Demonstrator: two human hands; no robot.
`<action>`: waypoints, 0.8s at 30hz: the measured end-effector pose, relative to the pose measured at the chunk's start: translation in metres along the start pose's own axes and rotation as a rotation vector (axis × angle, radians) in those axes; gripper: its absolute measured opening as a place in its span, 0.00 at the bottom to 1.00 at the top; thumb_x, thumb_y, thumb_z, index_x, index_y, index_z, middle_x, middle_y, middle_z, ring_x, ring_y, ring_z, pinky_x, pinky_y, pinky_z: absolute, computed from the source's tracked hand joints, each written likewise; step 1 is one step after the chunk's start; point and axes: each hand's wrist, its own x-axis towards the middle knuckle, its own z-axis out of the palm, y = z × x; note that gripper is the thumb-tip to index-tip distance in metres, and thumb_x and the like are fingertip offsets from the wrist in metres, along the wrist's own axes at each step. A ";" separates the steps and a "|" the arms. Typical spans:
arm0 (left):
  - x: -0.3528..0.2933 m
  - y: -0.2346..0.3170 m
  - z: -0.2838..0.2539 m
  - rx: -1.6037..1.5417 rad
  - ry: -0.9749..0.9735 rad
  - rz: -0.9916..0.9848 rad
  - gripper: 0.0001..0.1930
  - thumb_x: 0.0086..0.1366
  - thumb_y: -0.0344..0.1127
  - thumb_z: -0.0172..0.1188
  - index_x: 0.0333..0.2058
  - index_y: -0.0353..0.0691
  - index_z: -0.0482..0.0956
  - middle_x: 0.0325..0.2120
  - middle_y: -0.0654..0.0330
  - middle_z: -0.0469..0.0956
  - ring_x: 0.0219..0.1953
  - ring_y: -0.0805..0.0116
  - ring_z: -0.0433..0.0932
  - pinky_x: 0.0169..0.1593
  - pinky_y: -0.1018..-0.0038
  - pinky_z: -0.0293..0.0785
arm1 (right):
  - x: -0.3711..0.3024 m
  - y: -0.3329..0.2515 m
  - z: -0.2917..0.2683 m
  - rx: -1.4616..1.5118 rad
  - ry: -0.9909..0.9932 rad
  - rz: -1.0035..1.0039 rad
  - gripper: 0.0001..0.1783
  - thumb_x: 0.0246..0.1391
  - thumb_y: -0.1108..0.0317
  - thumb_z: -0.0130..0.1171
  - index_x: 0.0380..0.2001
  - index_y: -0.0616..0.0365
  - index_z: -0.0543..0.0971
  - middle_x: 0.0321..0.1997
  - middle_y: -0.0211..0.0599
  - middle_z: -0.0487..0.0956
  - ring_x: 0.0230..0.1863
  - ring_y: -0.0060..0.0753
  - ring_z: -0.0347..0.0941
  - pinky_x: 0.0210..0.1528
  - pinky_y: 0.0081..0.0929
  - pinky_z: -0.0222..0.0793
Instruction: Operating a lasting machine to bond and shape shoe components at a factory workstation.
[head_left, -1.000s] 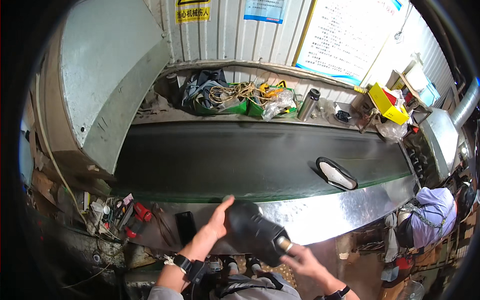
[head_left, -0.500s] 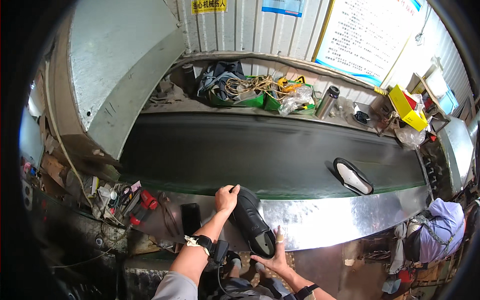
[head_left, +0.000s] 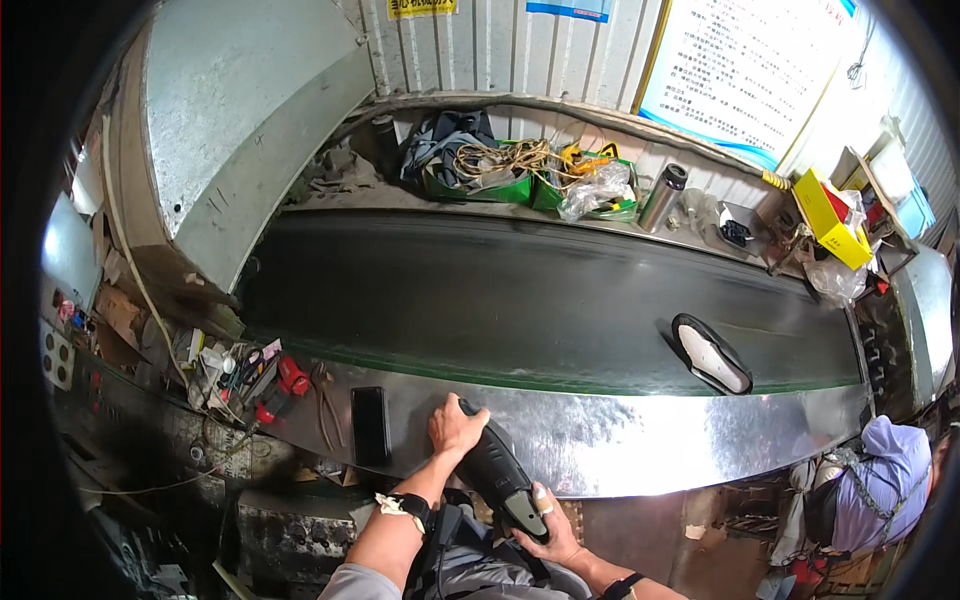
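Note:
A black shoe [head_left: 492,468] is held between my two hands over the near edge of the metal ledge. My left hand [head_left: 457,430] wraps its toe end, fingers closed over the top. At the heel end, my right hand [head_left: 556,530] has its thumb along the side; a pale wrap covers one digit. In the shoe's opening sits a grey-green piece [head_left: 526,512], seemingly a shoe last. Another black shoe [head_left: 712,354], with a white inner face showing, lies on the dark conveyor belt [head_left: 480,300] to the right.
On the metal ledge [head_left: 620,440] lie a black phone [head_left: 370,426], pliers [head_left: 327,405] and a red tool [head_left: 290,378]. Behind the belt stand green boxes [head_left: 490,188] with rope and cloth, and a steel flask [head_left: 662,200]. A lavender cloth bundle [head_left: 885,480] is at right.
The shoe has come nearer to me and slightly left, its heel end lower. My right hand's fingers, spread before, now close around the heel. The shoe on the belt looks nearly unmoved.

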 end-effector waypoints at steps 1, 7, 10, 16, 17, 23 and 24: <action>0.002 -0.004 -0.002 -0.044 0.034 -0.015 0.28 0.51 0.52 0.69 0.44 0.36 0.77 0.41 0.42 0.82 0.46 0.44 0.81 0.52 0.54 0.76 | 0.004 -0.001 0.001 0.041 0.034 0.002 0.47 0.48 0.68 0.71 0.68 0.71 0.61 0.67 0.66 0.66 0.69 0.67 0.63 0.71 0.50 0.56; -0.012 -0.038 -0.032 -0.402 0.095 -0.008 0.20 0.50 0.46 0.68 0.31 0.33 0.80 0.26 0.49 0.82 0.33 0.55 0.82 0.40 0.61 0.77 | 0.010 -0.029 -0.022 0.125 -0.181 -0.036 0.48 0.50 0.67 0.71 0.69 0.69 0.59 0.72 0.62 0.61 0.74 0.58 0.57 0.74 0.42 0.52; -0.035 -0.043 -0.075 -0.525 0.175 0.027 0.19 0.50 0.46 0.69 0.30 0.34 0.80 0.24 0.52 0.81 0.29 0.59 0.81 0.38 0.63 0.76 | 0.043 -0.047 -0.027 0.579 -0.223 0.317 0.50 0.60 0.57 0.67 0.72 0.68 0.50 0.76 0.53 0.58 0.76 0.45 0.54 0.75 0.38 0.47; -0.123 -0.097 -0.176 -0.613 0.365 0.079 0.20 0.51 0.47 0.70 0.30 0.35 0.79 0.21 0.52 0.79 0.26 0.61 0.80 0.35 0.64 0.75 | 0.115 -0.109 0.053 0.656 -0.575 0.944 0.43 0.67 0.43 0.54 0.74 0.56 0.53 0.68 0.43 0.69 0.64 0.37 0.69 0.66 0.33 0.64; -0.145 -0.111 -0.194 -0.612 0.431 0.057 0.19 0.52 0.47 0.70 0.31 0.35 0.79 0.21 0.53 0.79 0.26 0.63 0.80 0.34 0.64 0.75 | 0.109 -0.124 0.069 0.663 -0.650 0.877 0.48 0.65 0.42 0.55 0.74 0.62 0.52 0.72 0.48 0.62 0.70 0.39 0.58 0.71 0.32 0.52; -0.284 -0.224 -0.287 -0.587 0.761 -0.141 0.18 0.54 0.48 0.69 0.32 0.37 0.79 0.22 0.53 0.81 0.25 0.62 0.81 0.34 0.65 0.76 | 0.043 -0.256 0.166 0.796 -0.719 0.402 0.17 0.67 0.73 0.57 0.56 0.67 0.72 0.47 0.35 0.82 0.44 0.23 0.78 0.48 0.20 0.74; -0.310 -0.246 -0.297 -0.575 0.854 -0.143 0.18 0.54 0.47 0.68 0.32 0.37 0.79 0.22 0.52 0.81 0.25 0.61 0.82 0.34 0.65 0.76 | 0.028 -0.269 0.189 0.793 -0.761 0.368 0.14 0.66 0.72 0.58 0.52 0.66 0.75 0.45 0.32 0.82 0.43 0.19 0.75 0.46 0.19 0.72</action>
